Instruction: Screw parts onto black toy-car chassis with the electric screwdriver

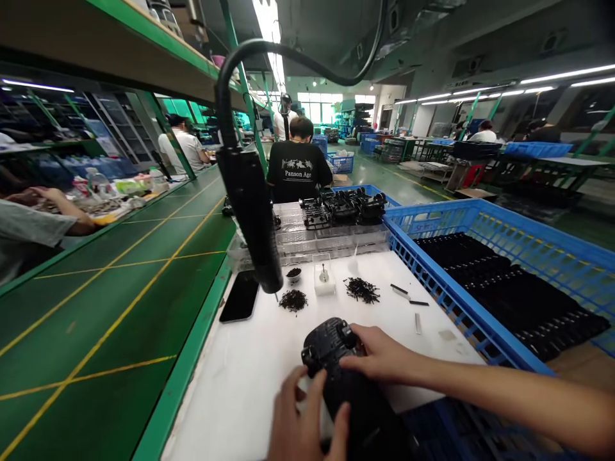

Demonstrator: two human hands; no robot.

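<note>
A black plastic car-like part (358, 403) with small wheels lies over the near part of the white work surface (230, 378). My right hand (377, 355) grips its far right side, thumb on top and fingers around the edge by a wheel. On its left side, my left hand (307, 416) has its fingers spread, with fingertips at the part's edge. Beyond the part are two piles of small black pieces (293, 301) (362, 290), a small cup of dark bits (293, 274) and a clear square holder (324, 275). A black electric screwdriver (252, 224) hangs above the surface.
A black phone (240, 296) lies at the left edge, beside the green conveyor (120, 288). At right stands a blue crate (432, 294) of black parts. Black chassis parts (343, 207) sit on a clear tray at the back. A person in a black shirt (298, 169) sits beyond.
</note>
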